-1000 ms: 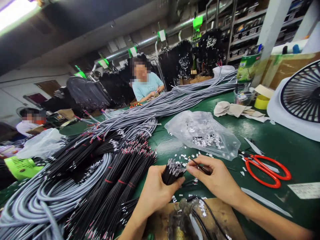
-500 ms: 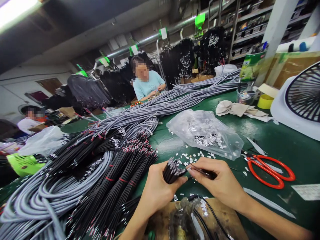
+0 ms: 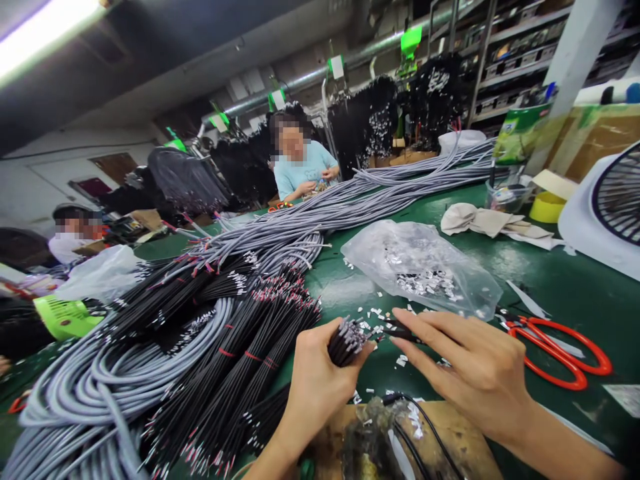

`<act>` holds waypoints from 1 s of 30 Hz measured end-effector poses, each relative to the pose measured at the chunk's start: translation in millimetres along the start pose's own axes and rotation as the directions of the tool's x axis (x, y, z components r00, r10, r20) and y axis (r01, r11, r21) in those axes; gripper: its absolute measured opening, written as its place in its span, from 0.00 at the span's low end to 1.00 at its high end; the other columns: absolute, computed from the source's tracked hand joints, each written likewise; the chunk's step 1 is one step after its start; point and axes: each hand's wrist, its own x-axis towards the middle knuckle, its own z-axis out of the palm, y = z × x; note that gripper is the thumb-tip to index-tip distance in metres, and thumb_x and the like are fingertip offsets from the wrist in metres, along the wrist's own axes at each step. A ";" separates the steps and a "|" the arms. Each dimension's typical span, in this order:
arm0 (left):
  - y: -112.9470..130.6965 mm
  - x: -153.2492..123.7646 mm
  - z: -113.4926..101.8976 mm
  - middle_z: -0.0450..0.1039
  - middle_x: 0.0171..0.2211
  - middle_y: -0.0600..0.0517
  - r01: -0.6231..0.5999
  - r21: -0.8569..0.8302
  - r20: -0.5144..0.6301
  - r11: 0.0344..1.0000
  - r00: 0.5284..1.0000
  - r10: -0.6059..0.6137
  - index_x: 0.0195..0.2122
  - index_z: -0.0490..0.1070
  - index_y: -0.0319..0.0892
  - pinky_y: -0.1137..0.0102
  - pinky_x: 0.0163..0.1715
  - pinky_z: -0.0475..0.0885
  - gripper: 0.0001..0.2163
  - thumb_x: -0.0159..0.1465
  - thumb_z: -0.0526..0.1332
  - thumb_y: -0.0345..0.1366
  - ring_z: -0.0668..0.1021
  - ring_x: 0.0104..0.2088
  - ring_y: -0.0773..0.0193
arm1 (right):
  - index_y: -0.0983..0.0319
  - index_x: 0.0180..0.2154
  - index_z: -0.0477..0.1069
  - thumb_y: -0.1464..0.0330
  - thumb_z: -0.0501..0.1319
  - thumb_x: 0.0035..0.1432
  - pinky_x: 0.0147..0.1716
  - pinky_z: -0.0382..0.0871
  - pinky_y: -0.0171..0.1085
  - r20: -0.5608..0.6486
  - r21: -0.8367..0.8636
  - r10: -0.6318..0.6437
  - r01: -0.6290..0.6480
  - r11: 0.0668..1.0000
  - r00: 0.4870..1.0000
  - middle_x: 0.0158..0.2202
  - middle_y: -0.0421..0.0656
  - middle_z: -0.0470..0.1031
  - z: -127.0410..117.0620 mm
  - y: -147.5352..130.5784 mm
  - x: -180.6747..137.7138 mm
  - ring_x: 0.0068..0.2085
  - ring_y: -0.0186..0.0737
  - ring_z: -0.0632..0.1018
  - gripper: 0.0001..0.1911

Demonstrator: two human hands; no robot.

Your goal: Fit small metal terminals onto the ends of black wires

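Observation:
My left hand [image 3: 315, 377] is wrapped round a bundle of thin black wires [image 3: 346, 343], their pale ends facing up and toward the right. In my right hand [image 3: 477, 363], a slim dark tool that looks like tweezers [image 3: 404, 332] lies between the thumb and the stretched fingers. Its tip is a short way right of the bundle, over small silvery pieces [image 3: 373, 313] scattered on the green table. Behind my right hand lies a clear plastic bag [image 3: 420, 267] holding many more of these pieces.
Red-handled scissors [image 3: 565, 350] lie right of my right hand. Bundled black wires [image 3: 235, 360] and coiled grey cables [image 3: 65, 393] fill the left. A fan [image 3: 620, 200] stands at the far right. A stained wooden board [image 3: 450, 427] is in front. A co-worker [image 3: 305, 167] sits opposite.
My right hand has drawn back rightward from the wire ends, and its fingers have straightened. My left hand still grips the bundle. The view has shifted slightly.

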 end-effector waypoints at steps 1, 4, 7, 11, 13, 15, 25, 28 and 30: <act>-1.2 -0.6 0.7 0.57 0.17 0.56 0.004 0.006 -0.007 1.000 1.000 -0.004 0.18 0.61 0.38 0.77 0.18 0.54 0.13 0.53 0.61 0.38 0.59 0.20 0.72 | 0.60 0.43 0.73 0.70 0.63 0.52 0.29 0.62 0.34 -0.001 -0.041 -0.036 0.036 0.999 0.999 0.31 0.39 0.77 0.0 0.0 -1.0 0.29 0.33 0.74 0.14; -3.6 -2.2 2.6 0.58 0.19 0.56 0.018 -0.009 0.012 1.000 1.000 -0.018 0.20 0.61 0.39 0.77 0.19 0.55 0.13 0.54 0.61 0.39 0.60 0.22 0.72 | 0.62 0.45 0.72 0.70 0.63 0.52 0.27 0.60 0.35 0.025 -0.089 -0.108 0.109 0.990 0.994 0.31 0.39 0.77 0.7 -1.3 -2.4 0.27 0.33 0.74 0.15; -3.4 -2.4 3.3 0.58 0.19 0.56 0.022 -0.020 0.018 1.000 1.000 -0.021 0.20 0.60 0.39 0.77 0.19 0.56 0.13 0.54 0.61 0.39 0.60 0.22 0.72 | 0.63 0.44 0.72 0.70 0.63 0.52 0.25 0.58 0.35 0.016 -0.121 -0.136 0.137 0.983 0.991 0.30 0.40 0.77 0.1 -2.0 -1.8 0.26 0.33 0.73 0.15; -0.6 -1.9 3.8 0.57 0.18 0.57 0.010 -0.021 0.012 1.000 1.000 -0.010 0.19 0.59 0.39 0.77 0.18 0.55 0.13 0.54 0.61 0.38 0.58 0.21 0.72 | 0.63 0.44 0.72 0.70 0.63 0.52 0.25 0.57 0.35 0.013 -0.160 -0.141 0.141 0.977 0.990 0.29 0.40 0.77 -1.8 -0.7 -2.4 0.26 0.33 0.73 0.16; 0.3 -2.2 4.2 0.58 0.18 0.57 0.010 -0.015 0.016 1.000 1.000 -0.010 0.19 0.60 0.39 0.77 0.19 0.55 0.13 0.54 0.61 0.38 0.59 0.21 0.72 | 0.63 0.45 0.72 0.70 0.64 0.52 0.25 0.57 0.35 0.018 -0.175 -0.143 0.144 0.974 0.990 0.29 0.40 0.77 -2.1 -0.4 -3.6 0.26 0.32 0.72 0.16; 0.7 -2.7 4.5 0.58 0.19 0.56 0.011 -0.009 0.027 1.000 1.000 -0.011 0.19 0.61 0.39 0.77 0.19 0.56 0.12 0.55 0.60 0.38 0.60 0.22 0.72 | 0.63 0.44 0.72 0.70 0.64 0.51 0.25 0.57 0.35 0.020 -0.187 -0.148 0.149 0.971 0.989 0.29 0.40 0.77 -2.0 -0.9 -4.4 0.26 0.33 0.72 0.16; 1.8 -1.9 3.2 0.60 0.19 0.55 0.026 -0.009 0.027 1.000 0.999 -0.025 0.19 0.62 0.38 0.77 0.19 0.57 0.12 0.54 0.60 0.39 0.61 0.22 0.70 | 0.63 0.46 0.71 0.71 0.64 0.51 0.25 0.57 0.36 0.075 -0.205 -0.156 0.168 0.964 0.985 0.30 0.40 0.78 -3.0 -1.5 -3.0 0.26 0.34 0.72 0.18; 2.9 -2.0 3.4 0.60 0.18 0.55 0.012 0.004 0.026 1.000 1.000 -0.013 0.19 0.61 0.39 0.77 0.20 0.57 0.12 0.54 0.60 0.39 0.61 0.22 0.71 | 0.64 0.45 0.71 0.71 0.64 0.51 0.25 0.57 0.36 0.080 -0.204 -0.168 0.181 0.962 0.983 0.30 0.40 0.78 -2.9 -1.5 -4.0 0.26 0.34 0.72 0.17; 3.8 -2.3 3.5 0.60 0.18 0.55 0.004 0.022 0.023 1.000 1.000 -0.005 0.19 0.61 0.39 0.77 0.20 0.57 0.12 0.55 0.60 0.38 0.61 0.22 0.71 | 0.64 0.45 0.71 0.70 0.64 0.50 0.25 0.56 0.36 0.085 -0.212 -0.171 0.185 0.960 0.982 0.31 0.40 0.78 -2.8 -1.8 -4.8 0.26 0.34 0.72 0.18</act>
